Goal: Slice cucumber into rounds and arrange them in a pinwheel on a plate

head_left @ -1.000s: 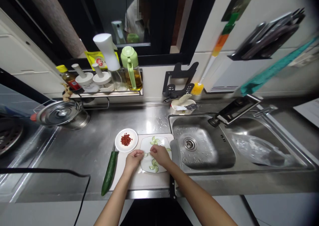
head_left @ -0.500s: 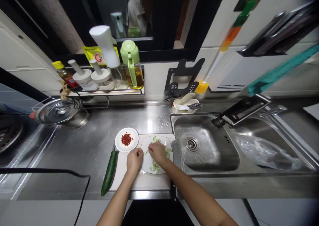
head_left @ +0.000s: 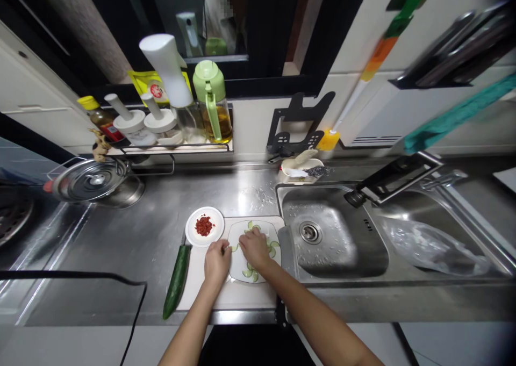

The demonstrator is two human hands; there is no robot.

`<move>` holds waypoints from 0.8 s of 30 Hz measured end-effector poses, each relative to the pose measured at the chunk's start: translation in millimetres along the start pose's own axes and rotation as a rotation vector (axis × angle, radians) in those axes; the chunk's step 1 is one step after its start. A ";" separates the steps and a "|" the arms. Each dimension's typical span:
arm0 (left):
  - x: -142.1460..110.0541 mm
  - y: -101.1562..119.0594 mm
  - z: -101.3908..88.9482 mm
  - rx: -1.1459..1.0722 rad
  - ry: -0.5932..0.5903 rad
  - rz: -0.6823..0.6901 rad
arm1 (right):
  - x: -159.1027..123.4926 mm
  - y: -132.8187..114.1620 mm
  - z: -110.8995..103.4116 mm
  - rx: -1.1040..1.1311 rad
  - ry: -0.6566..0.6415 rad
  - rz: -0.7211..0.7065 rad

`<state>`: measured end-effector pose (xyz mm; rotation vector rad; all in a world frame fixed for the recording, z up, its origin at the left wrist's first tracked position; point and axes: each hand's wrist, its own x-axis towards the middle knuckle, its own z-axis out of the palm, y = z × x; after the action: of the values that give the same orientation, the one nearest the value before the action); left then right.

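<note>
A pale square plate (head_left: 237,272) lies on a white cutting board (head_left: 242,299), with thin green-edged cucumber slices (head_left: 252,274) in curved clusters round it. My right hand (head_left: 255,249) is over the middle of the plate, fingers bunched and pointing down; what its fingertips hold is hidden. At the plate's left edge my left hand (head_left: 216,258) is closed, thumb against curled fingers, its contents too small to make out. One slice (head_left: 234,248) lies between the two hands. Left of the board's edge rests a whole cucumber (head_left: 177,282). A round white plate (head_left: 218,224) with chopped red bits (head_left: 205,225) sits behind my left hand.
Right of the board is a steel sink (head_left: 342,248), with a plastic bag (head_left: 435,248) in the farther basin. A lidded pot (head_left: 108,186) stands at back left. Above the counter, a shelf holds an oil bottle (head_left: 215,113) and seasoning jars (head_left: 163,127). A black cable (head_left: 137,284) crosses front left.
Both hands stay nearly in place over the plate; the right fingers shift slightly. The camera view has moved a little. The slices and both plates look unchanged.
</note>
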<state>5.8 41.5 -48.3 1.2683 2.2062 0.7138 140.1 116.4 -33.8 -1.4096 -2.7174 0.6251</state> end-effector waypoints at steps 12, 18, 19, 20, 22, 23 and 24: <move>-1.5 -0.9 -0.7 -0.041 0.005 0.000 | -29.1 2.5 12.2 -0.035 0.077 -0.109; -1.2 -2.4 -0.3 -0.032 0.004 0.002 | -35.7 6.7 14.1 -0.103 0.090 -0.173; -1.2 -2.3 -0.3 -0.030 0.004 0.004 | -35.8 7.2 13.6 -0.113 0.083 -0.176; -1.3 -2.1 -0.2 -0.028 0.004 0.004 | -35.8 7.6 13.1 -0.120 0.076 -0.179; -1.6 -1.1 -0.1 -0.029 0.004 0.002 | -35.7 7.6 12.3 -0.124 0.065 -0.182; -1.7 -0.5 -0.2 -0.032 0.005 0.001 | -35.7 7.4 11.9 -0.121 0.064 -0.182; -1.9 0.1 -0.6 -0.037 0.007 0.001 | -35.8 7.0 11.6 -0.116 0.066 -0.182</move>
<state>6.3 39.8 -47.5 1.2508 2.1880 0.7569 164.5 87.8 -41.0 -1.1614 -2.8267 0.4094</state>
